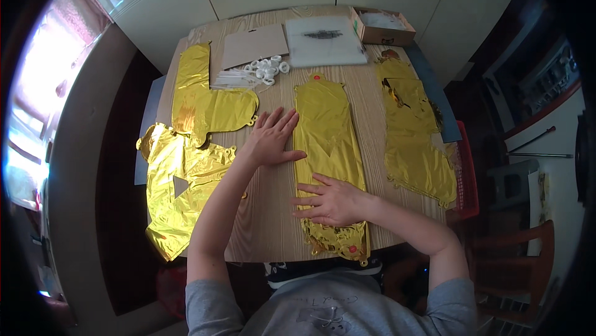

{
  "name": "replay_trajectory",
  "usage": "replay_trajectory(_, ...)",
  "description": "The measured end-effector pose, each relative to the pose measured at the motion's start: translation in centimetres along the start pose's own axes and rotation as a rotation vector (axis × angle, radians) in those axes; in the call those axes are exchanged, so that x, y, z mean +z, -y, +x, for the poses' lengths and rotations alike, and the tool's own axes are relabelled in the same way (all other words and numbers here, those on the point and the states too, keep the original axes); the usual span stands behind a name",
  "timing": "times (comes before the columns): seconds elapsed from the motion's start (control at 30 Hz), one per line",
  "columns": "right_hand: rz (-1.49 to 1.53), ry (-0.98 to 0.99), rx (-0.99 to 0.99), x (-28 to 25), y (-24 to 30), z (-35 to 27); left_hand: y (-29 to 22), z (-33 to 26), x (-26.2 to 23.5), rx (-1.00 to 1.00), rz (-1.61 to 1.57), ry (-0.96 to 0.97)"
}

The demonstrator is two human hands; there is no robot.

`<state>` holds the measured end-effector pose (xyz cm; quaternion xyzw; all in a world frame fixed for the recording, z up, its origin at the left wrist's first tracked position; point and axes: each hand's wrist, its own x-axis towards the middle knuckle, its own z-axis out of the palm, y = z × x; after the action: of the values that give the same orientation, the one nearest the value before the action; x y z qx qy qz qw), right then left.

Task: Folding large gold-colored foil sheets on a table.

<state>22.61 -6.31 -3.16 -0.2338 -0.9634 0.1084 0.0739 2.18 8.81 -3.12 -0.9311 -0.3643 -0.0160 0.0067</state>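
Observation:
A long flat gold foil balloon (328,131) lies down the middle of the wooden table (267,230). My left hand (271,139) rests flat with fingers spread, its thumb and fingertips touching the foil's left edge. My right hand (330,201) presses flat on the lower part of the same foil piece, fingers pointing left. Neither hand grips anything.
More gold foil balloons lie at the left (205,103), lower left (177,187) and right (413,134). At the far side sit a brown cardboard sheet (254,45), a white plastic bag (324,40), an open small box (382,27) and white ribbon rolls (268,69). A red crate (467,174) stands at the right.

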Motion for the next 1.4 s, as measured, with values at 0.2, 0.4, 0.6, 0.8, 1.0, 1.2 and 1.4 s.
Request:
replay_trajectory(0.2, 0.070, -0.035, -0.050, 0.3, 0.3, -0.3, 1.1, 1.3, 0.9, -0.061, -0.030, 0.002)
replay_trajectory(0.4, 0.051, -0.051, -0.054, 0.2, 0.3, -0.4, 0.0, 1.4, 0.6, -0.097, -0.005, -0.067)
replay_trajectory(0.6, 0.022, -0.035, -0.059, 0.3, 0.3, -0.4, -3.8, -3.1, -0.5, 0.095, -0.131, 0.066)
replay_trajectory(0.8, 0.258, -0.036, -0.026, -0.7, 0.0, -0.4, -2.7, -1.6, -0.6, 0.008, -0.150, -0.007)
replay_trajectory(1.0, 0.148, -0.516, 0.708, -2.9, -11.2, -0.4, -3.3, -2.0, -0.2, -0.035, -0.160, -0.012)
replay_trajectory(1.2, 0.185, -0.535, 1.034, -4.1, -20.1, 2.3, -2.7, -2.6, 0.3, -0.047, -0.183, -0.054)
replay_trajectory(1.4, 0.175, -0.406, 1.081, -3.0, -23.7, 4.1, -3.0, -2.4, 0.3, -0.036, -0.186, -0.053)
